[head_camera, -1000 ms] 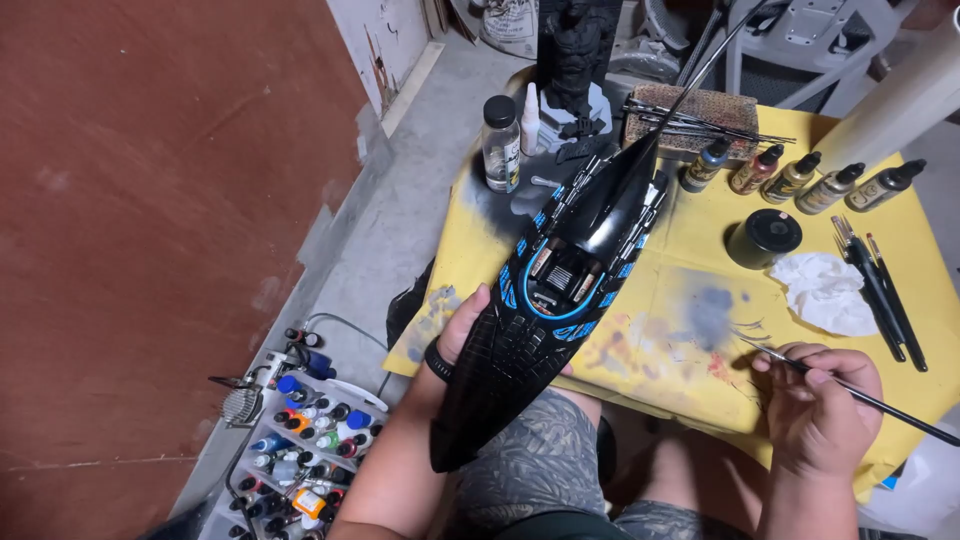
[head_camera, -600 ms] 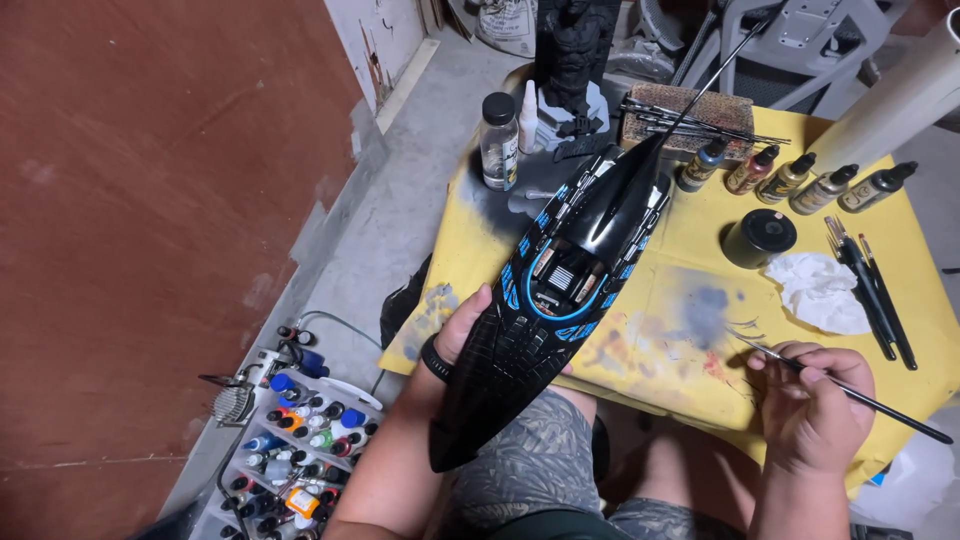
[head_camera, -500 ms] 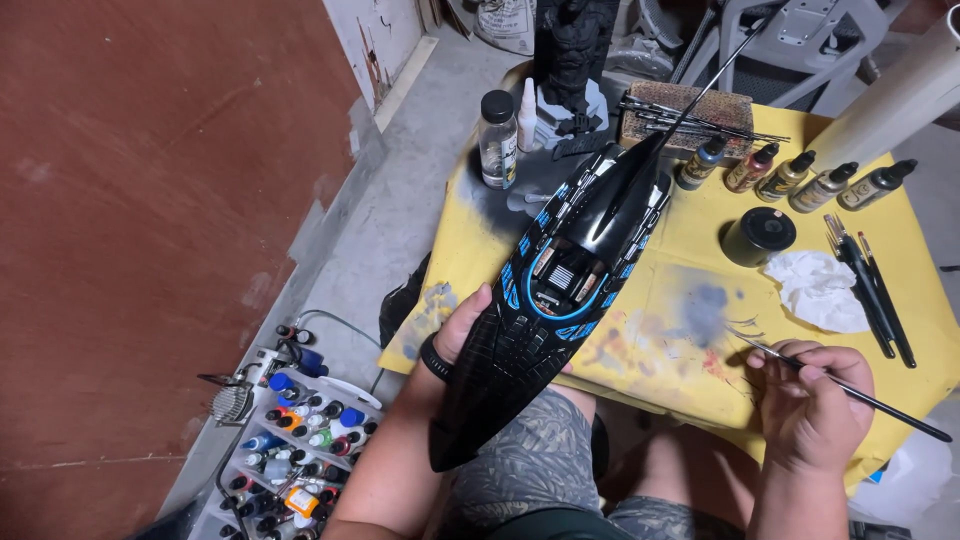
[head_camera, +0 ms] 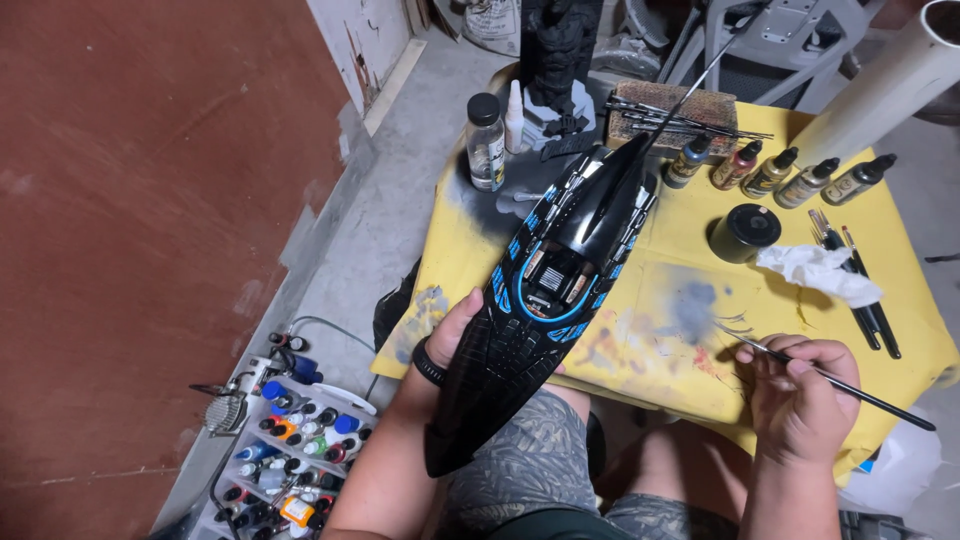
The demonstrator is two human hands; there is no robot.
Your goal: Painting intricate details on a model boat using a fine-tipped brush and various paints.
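Observation:
A long glossy black model craft (head_camera: 545, 300) with light blue trim lies slanted across the yellow table top (head_camera: 690, 250). My left hand (head_camera: 452, 325) grips its left side near the middle, a black band on the wrist. My right hand (head_camera: 800, 395) rests at the table's near right edge, shut on a thin paintbrush (head_camera: 830, 378) whose tip points left over a paint-smeared patch. The model's tail sticks out past the table over my lap.
Several small paint bottles (head_camera: 775, 172) line the table's back, with a black round pot (head_camera: 744, 231), a crumpled white tissue (head_camera: 820, 272) and spare brushes (head_camera: 860, 280). A clear bottle (head_camera: 485, 142) stands at the back left. A tray of paint pots (head_camera: 290, 450) sits on the floor.
The model's far tip and my left hand have shifted slightly; my right hand with the brush has stayed nearly still.

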